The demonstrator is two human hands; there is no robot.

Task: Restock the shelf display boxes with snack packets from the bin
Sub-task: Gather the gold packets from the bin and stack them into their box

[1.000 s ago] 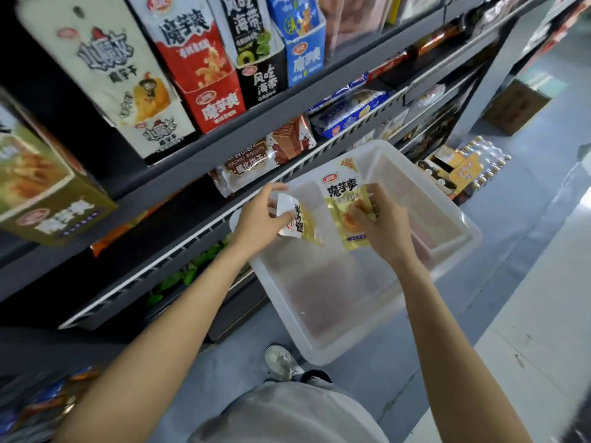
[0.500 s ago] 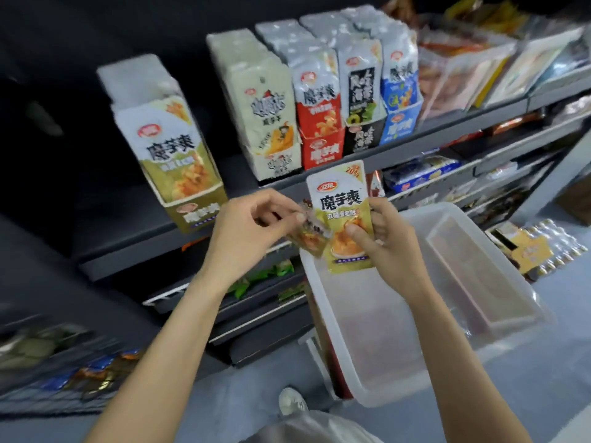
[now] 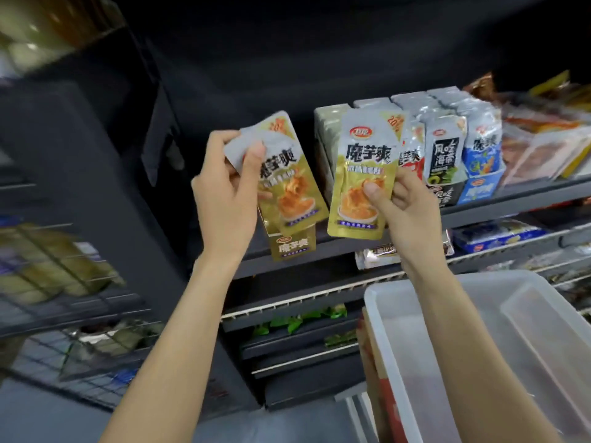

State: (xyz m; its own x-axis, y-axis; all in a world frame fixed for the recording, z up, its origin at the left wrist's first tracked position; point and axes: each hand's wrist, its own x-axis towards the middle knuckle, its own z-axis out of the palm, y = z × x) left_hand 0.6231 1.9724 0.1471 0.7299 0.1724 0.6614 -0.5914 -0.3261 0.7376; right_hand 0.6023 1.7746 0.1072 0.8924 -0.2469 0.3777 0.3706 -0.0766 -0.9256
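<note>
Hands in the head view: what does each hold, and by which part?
Left hand pinches one gold packet by its top corner; right hand pinches another gold packet by its right edge.

Two bare forearms are reaching up from the bottom of the frame toward its middle. The left hand (image 3: 228, 190), centre left, is showing its back, its thumb pressing across the front of a packet (image 3: 289, 187) and its fingers curling behind. The right hand (image 3: 406, 203), centre right, is pinching a second packet (image 3: 361, 174) low on its right edge, thumb in front.
</note>
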